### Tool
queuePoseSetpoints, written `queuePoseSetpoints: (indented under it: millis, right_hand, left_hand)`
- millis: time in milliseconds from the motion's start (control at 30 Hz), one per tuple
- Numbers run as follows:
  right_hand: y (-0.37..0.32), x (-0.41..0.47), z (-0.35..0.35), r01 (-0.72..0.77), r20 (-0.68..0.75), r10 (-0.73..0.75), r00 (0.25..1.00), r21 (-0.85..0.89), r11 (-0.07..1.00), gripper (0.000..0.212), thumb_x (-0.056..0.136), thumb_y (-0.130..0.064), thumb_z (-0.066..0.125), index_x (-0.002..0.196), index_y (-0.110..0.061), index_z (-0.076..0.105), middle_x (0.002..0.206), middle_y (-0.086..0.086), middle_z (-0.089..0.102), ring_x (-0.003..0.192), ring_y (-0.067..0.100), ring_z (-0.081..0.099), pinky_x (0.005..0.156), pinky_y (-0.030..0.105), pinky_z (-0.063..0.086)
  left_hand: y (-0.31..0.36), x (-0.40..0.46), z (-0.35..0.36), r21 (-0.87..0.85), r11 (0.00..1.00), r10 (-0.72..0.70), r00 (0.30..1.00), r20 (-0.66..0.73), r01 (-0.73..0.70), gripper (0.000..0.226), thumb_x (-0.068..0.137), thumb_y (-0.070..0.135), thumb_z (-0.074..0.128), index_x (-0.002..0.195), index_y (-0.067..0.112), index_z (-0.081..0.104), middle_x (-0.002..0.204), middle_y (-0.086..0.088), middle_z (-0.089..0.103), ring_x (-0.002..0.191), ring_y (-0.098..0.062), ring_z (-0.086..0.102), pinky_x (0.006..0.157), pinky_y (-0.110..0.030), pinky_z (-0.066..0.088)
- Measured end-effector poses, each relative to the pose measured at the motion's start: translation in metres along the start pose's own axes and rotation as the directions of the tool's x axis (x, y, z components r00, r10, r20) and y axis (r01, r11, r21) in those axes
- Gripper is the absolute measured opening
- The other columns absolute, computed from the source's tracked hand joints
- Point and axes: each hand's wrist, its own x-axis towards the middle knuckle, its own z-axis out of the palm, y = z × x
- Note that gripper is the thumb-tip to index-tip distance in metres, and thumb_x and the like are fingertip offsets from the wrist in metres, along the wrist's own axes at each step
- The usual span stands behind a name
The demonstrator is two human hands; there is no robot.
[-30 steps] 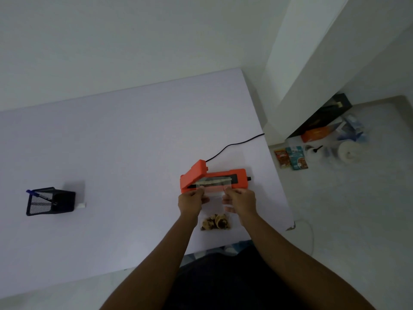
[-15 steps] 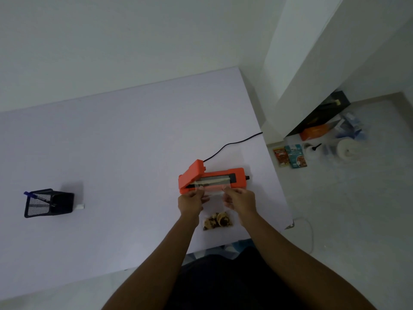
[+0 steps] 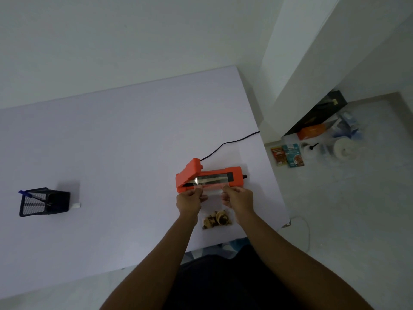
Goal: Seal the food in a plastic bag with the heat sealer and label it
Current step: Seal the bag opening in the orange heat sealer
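A: What do you have under your hands, and what room is it?

B: You stand at a pale lilac table (image 3: 111, 142) that meets a white wall at its far side. On the right the table ends, and a light floor (image 3: 357, 220) shows there with some packets and boxes against the wall.

A: What else is on the table?

B: Far to the left you have a black mesh pen holder (image 3: 43, 202) with a blue pen in it. The orange heat sealer (image 3: 209, 178) lies near the right edge, its lid raised at the left end, and its black cable (image 3: 230, 143) runs away to the far right.

A: And your hands?

B: Your left hand (image 3: 190, 201) and right hand (image 3: 239, 197) each pinch the top of the clear plastic bag (image 3: 212, 193) with closed fingers, and the bag mouth lies on the sealer bar. The food (image 3: 216, 220) sits in the near end of the bag, on the table between your wrists.
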Motion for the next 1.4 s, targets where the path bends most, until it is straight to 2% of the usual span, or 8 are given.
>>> queuePoseSetpoints:
  millis: [167, 300, 400, 767, 967, 1200, 1300, 1400]
  right_hand:
    - [0.001, 0.001, 0.001, -0.017, -0.013, 0.017, 1.0, -0.006, 1.0, 0.021, 0.082, -0.019, 0.08, 0.081, 0.001, 0.074, 0.083, 0.027, 0.073, 0.064, 0.026, 0.066, 0.073, 0.049, 0.062]
    - [0.001, -0.001, 0.001, -0.014, -0.015, 0.013, 1.0, -0.024, 1.0, 0.021, 0.082, -0.023, 0.081, 0.081, -0.003, 0.074, 0.081, 0.022, 0.075, 0.063, 0.024, 0.068, 0.07, 0.046, 0.063]
    - [0.001, -0.002, 0.001, -0.006, -0.013, 0.005, 1.0, -0.034, 0.999, 0.021, 0.082, -0.024, 0.08, 0.079, -0.003, 0.074, 0.081, 0.022, 0.075, 0.063, 0.024, 0.069, 0.068, 0.044, 0.063]
    - [-0.002, -0.003, 0.001, -0.012, -0.008, 0.011, 1.0, -0.047, 0.999, 0.022, 0.084, -0.026, 0.078, 0.083, -0.004, 0.074, 0.082, 0.019, 0.076, 0.067, 0.026, 0.071, 0.065, 0.043, 0.064]
    - [-0.003, -0.005, 0.0, 0.0, -0.007, 0.0, 1.0, -0.082, 0.997, 0.024, 0.085, -0.031, 0.077, 0.08, -0.008, 0.073, 0.08, 0.015, 0.076, 0.066, 0.023, 0.071, 0.058, 0.034, 0.062]
    - [0.004, -0.005, -0.011, 0.094, -0.059, -0.108, 0.992, -0.196, 0.976, 0.034, 0.087, -0.04, 0.071, 0.078, -0.007, 0.073, 0.076, 0.012, 0.074, 0.065, 0.02, 0.066, 0.071, 0.046, 0.06]
    - [0.003, -0.005, -0.015, 0.128, -0.046, -0.142, 0.989, -0.23, 0.965, 0.031, 0.087, -0.037, 0.072, 0.078, -0.007, 0.073, 0.076, 0.011, 0.074, 0.07, 0.026, 0.069, 0.071, 0.043, 0.06]
    - [-0.001, -0.005, -0.015, 0.168, -0.08, -0.194, 0.978, -0.257, 0.952, 0.031, 0.088, -0.034, 0.071, 0.078, -0.004, 0.07, 0.076, 0.013, 0.072, 0.069, 0.023, 0.064, 0.063, 0.034, 0.052]
  left_hand:
    - [0.001, 0.0, 0.001, 0.032, 0.999, 0.021, 0.999, -0.03, -0.02, 0.006, 0.09, 0.02, 0.07, 0.086, 0.017, 0.066, 0.078, 0.002, 0.073, 0.054, -0.004, 0.07, 0.058, -0.026, 0.056]
    - [0.002, 0.0, 0.0, 0.038, 0.999, 0.031, 0.999, -0.039, -0.03, 0.006, 0.09, 0.02, 0.07, 0.088, 0.017, 0.065, 0.081, 0.002, 0.072, 0.052, -0.002, 0.068, 0.05, -0.019, 0.052]
    - [0.003, -0.001, -0.001, 0.038, 0.998, 0.041, 0.998, -0.04, -0.04, 0.01, 0.09, 0.02, 0.071, 0.083, 0.021, 0.063, 0.078, 0.004, 0.07, 0.05, 0.0, 0.067, 0.052, -0.02, 0.052]
    - [0.003, 0.001, -0.002, 0.037, 0.999, 0.019, 0.999, -0.037, -0.017, 0.009, 0.089, 0.022, 0.073, 0.091, 0.016, 0.067, 0.087, -0.002, 0.074, 0.064, -0.012, 0.073, 0.05, -0.02, 0.053]
    - [0.002, 0.003, -0.001, 0.047, 0.999, 0.002, 0.999, -0.032, 0.0, 0.015, 0.089, 0.02, 0.072, 0.1, 0.01, 0.068, 0.092, -0.006, 0.075, 0.066, -0.014, 0.074, 0.046, -0.018, 0.052]
    - [0.003, 0.003, -0.001, 0.057, 0.998, 0.002, 0.999, -0.04, 0.0, 0.013, 0.089, 0.022, 0.072, 0.096, 0.013, 0.068, 0.091, -0.006, 0.075, 0.063, -0.011, 0.073, 0.047, -0.02, 0.049]
    - [0.003, 0.001, -0.002, 0.065, 0.998, 0.007, 0.999, -0.047, -0.004, 0.009, 0.088, 0.024, 0.073, 0.089, 0.017, 0.067, 0.088, -0.006, 0.075, 0.062, -0.011, 0.073, 0.05, -0.022, 0.049]
    - [0.003, 0.001, -0.002, 0.067, 0.998, 0.011, 0.999, -0.041, -0.008, 0.01, 0.088, 0.024, 0.073, 0.087, 0.017, 0.066, 0.086, -0.006, 0.075, 0.063, -0.011, 0.072, 0.052, -0.024, 0.05]
